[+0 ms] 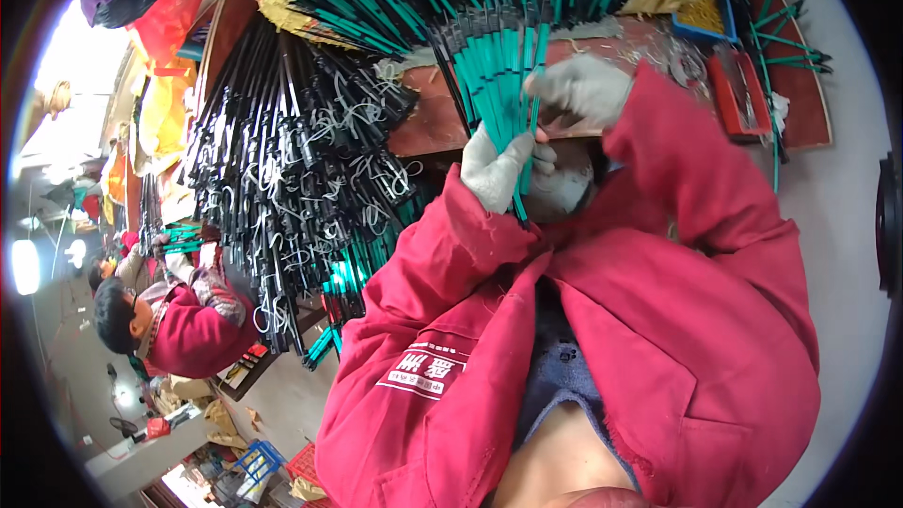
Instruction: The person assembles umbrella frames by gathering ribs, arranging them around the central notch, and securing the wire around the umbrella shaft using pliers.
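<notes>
A fanned bundle of thin green rods (491,66) with black ends and bands stands upright in front of my chest. My left hand (489,169), in a whitish glove with some fingertips bare, is closed around the lower part of the bundle. At the bundle's right side my right hand (585,89), gloved too, has its fingers curled, thumb and forefinger pinching a green rod set slightly apart from the others. The palm side of the right hand is hidden. Behind the bundle, many more green and black rods (395,0) lie spread on yellow sacking.
A heap of black rods with white strings (292,141) hangs over the table's left side. On the reddish table (428,113), a blue bin (707,14) and a red tray (738,89) stand at the right. A co-worker (193,320) sits far left.
</notes>
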A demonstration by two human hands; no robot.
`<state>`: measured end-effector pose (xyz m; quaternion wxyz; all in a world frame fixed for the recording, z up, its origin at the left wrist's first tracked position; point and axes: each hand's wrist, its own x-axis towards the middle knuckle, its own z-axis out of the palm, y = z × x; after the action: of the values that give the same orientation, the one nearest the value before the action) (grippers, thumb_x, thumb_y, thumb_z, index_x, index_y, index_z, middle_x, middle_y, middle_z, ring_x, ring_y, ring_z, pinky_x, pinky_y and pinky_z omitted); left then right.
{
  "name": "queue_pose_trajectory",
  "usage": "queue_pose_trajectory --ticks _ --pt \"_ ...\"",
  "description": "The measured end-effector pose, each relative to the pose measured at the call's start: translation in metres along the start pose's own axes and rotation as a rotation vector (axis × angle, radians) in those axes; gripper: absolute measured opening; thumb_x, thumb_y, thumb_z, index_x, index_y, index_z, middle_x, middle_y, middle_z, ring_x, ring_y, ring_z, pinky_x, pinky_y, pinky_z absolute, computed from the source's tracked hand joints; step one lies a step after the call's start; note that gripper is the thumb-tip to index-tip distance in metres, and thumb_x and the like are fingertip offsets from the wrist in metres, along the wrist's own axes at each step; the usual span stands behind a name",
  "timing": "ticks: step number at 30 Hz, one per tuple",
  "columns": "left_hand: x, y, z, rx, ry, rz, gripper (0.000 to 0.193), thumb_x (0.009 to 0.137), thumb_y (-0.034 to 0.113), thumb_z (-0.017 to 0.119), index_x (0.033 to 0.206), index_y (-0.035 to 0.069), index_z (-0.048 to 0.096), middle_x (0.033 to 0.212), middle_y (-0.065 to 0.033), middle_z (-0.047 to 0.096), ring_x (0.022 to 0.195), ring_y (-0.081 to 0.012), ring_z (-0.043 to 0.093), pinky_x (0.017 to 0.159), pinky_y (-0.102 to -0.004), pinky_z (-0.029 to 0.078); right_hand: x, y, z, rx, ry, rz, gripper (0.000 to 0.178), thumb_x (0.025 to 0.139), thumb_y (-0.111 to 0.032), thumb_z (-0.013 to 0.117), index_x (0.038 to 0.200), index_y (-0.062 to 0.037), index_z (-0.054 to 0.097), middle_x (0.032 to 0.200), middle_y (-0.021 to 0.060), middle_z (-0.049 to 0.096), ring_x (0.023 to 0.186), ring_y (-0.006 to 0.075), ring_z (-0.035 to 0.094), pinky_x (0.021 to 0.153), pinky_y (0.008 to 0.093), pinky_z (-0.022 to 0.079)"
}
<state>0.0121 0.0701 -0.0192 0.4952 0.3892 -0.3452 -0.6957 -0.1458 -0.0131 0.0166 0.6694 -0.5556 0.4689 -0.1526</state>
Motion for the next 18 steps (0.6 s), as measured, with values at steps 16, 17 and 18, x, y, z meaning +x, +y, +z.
queue_pose_trajectory --ticks 16,17,18 --pt "0.058 0.005 -0.013 1.243 -0.124 0.394 0.058 0.069 0.011 0.067 0.121 0.006 0.042 0.108 -0.0105 0.056 0.092 -0.0184 0.057 0.076 -0.0283 0.047 -0.053 0.136 0.072 0.234 0.192 -0.351 0.019 0.078 -0.022 0.062 0.084 -0.0032 0.062 0.08 0.0077 0.062 0.074 0.0175 0.059 0.066 0.03 0.048" --pt "0.061 0.006 0.002 0.802 -0.35 0.3 0.053 0.07 0.003 0.064 0.118 0.005 0.045 0.107 -0.0082 0.056 0.095 -0.0163 0.055 0.076 -0.0269 0.046 -0.058 0.147 0.083 0.351 0.16 -0.288 0.018 0.077 -0.02 0.062 0.084 -0.0031 0.062 0.08 0.0078 0.062 0.073 0.0176 0.059 0.066 0.03 0.048" --pt "0.063 0.002 0.012 0.354 -0.548 0.195 0.049 0.07 -0.005 0.061 0.116 0.005 0.048 0.106 -0.0059 0.057 0.098 -0.0143 0.052 0.076 -0.0255 0.046 -0.061 0.157 0.094 0.428 0.136 -0.249 0.018 0.077 -0.019 0.062 0.083 -0.003 0.062 0.08 0.0079 0.062 0.073 0.0176 0.059 0.066 0.03 0.048"
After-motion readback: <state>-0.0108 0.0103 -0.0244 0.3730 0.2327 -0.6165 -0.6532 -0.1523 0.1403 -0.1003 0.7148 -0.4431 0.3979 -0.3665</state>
